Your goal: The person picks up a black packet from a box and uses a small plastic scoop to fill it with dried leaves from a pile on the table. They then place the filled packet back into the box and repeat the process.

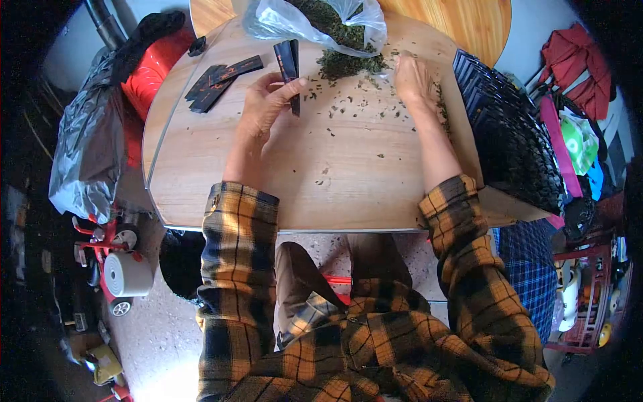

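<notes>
My left hand (263,104) grips a narrow black packet (287,61) upright between thumb and fingers, above the table. Loose dried green leaves (348,65) lie in a heap at the mouth of a clear plastic bag (271,21) that holds more of them. Just right of the heap, my right hand (412,79) rests low over the table with its fingers curled closed. A small clear edge shows by its fingertips; what it holds is hidden. To the left of my left hand, several flat black packets (218,79) lie overlapping.
Leaf bits are scattered over the wooden table (221,151). At the right edge a cardboard box (473,151) holds many black packets (512,127) in rows. A small black object (197,46) sits at the table's left edge. A paper roll (128,273) is on the left below.
</notes>
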The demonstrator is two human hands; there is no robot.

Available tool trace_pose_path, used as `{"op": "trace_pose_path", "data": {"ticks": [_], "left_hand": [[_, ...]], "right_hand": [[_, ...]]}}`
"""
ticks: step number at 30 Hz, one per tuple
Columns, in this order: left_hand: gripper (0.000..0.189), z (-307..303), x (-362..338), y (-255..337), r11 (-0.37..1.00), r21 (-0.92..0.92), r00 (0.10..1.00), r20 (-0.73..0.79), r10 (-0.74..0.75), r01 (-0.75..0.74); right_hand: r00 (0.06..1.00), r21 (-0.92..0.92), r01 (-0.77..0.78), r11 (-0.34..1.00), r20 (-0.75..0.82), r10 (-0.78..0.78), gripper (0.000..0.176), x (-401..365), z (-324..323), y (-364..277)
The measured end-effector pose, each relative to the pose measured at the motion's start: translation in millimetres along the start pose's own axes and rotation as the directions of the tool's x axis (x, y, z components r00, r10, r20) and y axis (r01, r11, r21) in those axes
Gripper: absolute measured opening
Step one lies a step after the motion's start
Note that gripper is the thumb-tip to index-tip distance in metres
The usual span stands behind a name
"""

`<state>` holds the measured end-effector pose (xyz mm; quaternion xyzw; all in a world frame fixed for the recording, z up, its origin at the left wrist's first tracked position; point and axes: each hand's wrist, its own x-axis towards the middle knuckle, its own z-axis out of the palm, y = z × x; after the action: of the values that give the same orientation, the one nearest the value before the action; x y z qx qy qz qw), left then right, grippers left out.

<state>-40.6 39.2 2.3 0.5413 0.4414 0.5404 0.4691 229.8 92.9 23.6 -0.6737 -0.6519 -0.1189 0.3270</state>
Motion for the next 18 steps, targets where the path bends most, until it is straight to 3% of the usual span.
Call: {"op": "trace_pose_path", "data": {"ticks": [2, 8, 11, 13, 14, 16, 18], "left_hand": [[0.056, 1, -1, 2, 1.0, 0.003, 1.0, 0.008, -0.006, 0.006], [0.057, 4, -4, 5, 1.0, 0.023, 1.0, 0.013, 0.013, -0.014], [0.057, 4, -3, 3, 0.999, 0.026, 0.999, 0.013, 0.029, -0.029], [0.057, 5, -2, 3, 0.999, 0.034, 1.0, 0.017, 0.019, -0.02], [0.057, 5, -2, 3, 0.999, 0.042, 1.0, 0.021, 0.015, -0.016], [0.056, 5, -2, 2, 0.999, 0.049, 1.0, 0.011, 0.021, -0.021], [0.056, 5, -2, 1, 0.998, 0.055, 1.0, 0.003, 0.029, -0.029]], "right_hand": [[0.998, 0.005, -0.03, 1.0, 0.049, 0.029, 0.022, 5, 6, -3], [0.999, 0.037, 0.012, 0.999, -0.039, -0.011, 0.019, 11, 35, -1], [0.995, 0.07, -0.068, 0.995, -0.068, 0.073, 0.016, 16, 50, 6], [0.988, 0.203, 0.133, 0.97, -0.11, -0.112, 0.016, 17, 66, 21], [0.988, 0.203, 0.131, 0.97, -0.111, -0.11, 0.016, 18, 73, 25], [1.0, 0.424, -0.004, 0.906, -0.006, 0.008, 0.014, 19, 79, 28], [0.999, 0.513, -0.036, 0.858, -0.008, 0.047, 0.015, 16, 83, 29]]}}
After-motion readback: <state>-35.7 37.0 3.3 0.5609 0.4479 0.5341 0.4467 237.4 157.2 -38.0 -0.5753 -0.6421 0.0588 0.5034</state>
